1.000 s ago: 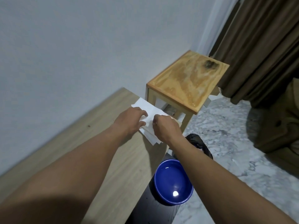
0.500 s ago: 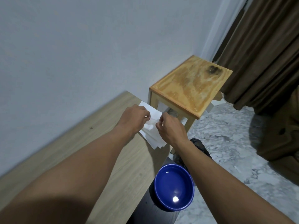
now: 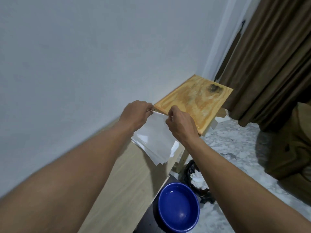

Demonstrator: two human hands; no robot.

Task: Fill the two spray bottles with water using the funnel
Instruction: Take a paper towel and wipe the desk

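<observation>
The left grip (image 3: 136, 115) pinches the top edge of a white sheet (image 3: 155, 130). The right grip (image 3: 180, 123) pinches the same edge, just beside the left one. The fingers are curled in, and the tips are mostly hidden behind the hands and the paper. The top of the sheet is up in the air between the two grips.

The sheet hangs down to a pile of paper (image 3: 158, 153). It is all white, so it is hard to see where the sheet stops and the pile starts. The pile lies on the far right corner of the bench (image 3: 121, 182) and sticks out over the edge. It hides that corner.

Both arms reach in from the bottom of the view, and they cover a lot of the bench.

The water (image 3: 176, 204) is in a blue bowl (image 3: 159, 207), lower down, past the right edge of the bench. The bowl sits on something dark (image 3: 151, 224). Only a bit of it shows, so I cannot tell what it is. The bottom of the bowl is cut off by the edge of the view.

A black bag (image 3: 190, 174) lies on the marble floor (image 3: 235, 148) behind the bowl, partly hidden by the right arm.

A small wooden stool (image 3: 193, 101) stands past the bench, near the wall (image 3: 84, 64). A brown curtain (image 3: 269, 64) hangs on the right.
</observation>
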